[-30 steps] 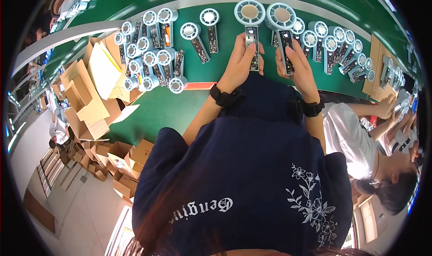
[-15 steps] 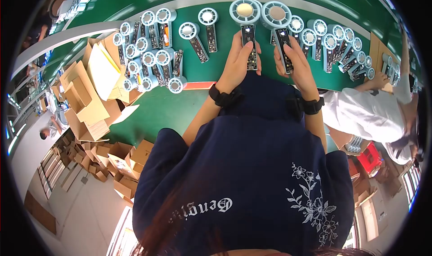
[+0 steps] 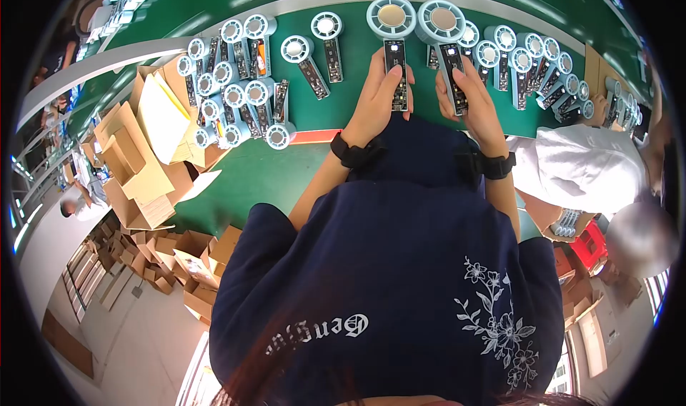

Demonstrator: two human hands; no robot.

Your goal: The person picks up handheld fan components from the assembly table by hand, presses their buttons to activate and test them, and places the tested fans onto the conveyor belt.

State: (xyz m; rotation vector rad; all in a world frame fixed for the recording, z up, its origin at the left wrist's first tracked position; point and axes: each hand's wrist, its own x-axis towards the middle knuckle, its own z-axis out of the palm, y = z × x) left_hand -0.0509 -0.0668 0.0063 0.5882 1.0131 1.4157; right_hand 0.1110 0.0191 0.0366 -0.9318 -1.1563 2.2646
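Note:
My left hand [image 3: 377, 92] is wrapped round the handle of a light-blue handheld fan [image 3: 391, 20], its thumb on the dark circuit board. In my right hand [image 3: 470, 95] is a second light-blue fan [image 3: 441, 22], gripped by its handle with the board facing up. Both fan heads point away from me, side by side and close together. Left of them, two more fans [image 3: 326, 26] [image 3: 296, 49] lie apart on the green table [image 3: 357, 120]. Groups of similar fans lie at the left [image 3: 258, 92] and the right [image 3: 522, 61].
Opened cardboard boxes [image 3: 128, 156] stand left of the table, with more boxes [image 3: 193, 245] below. A co-worker in a white shirt [image 3: 586, 163] is at the right, near a red stool [image 3: 589, 243] and a box of fans [image 3: 564, 222].
Both held fans have shifted slightly left and up since the first frame, staying in my hands. The co-worker at the right has changed posture, and the red stool has come into view.

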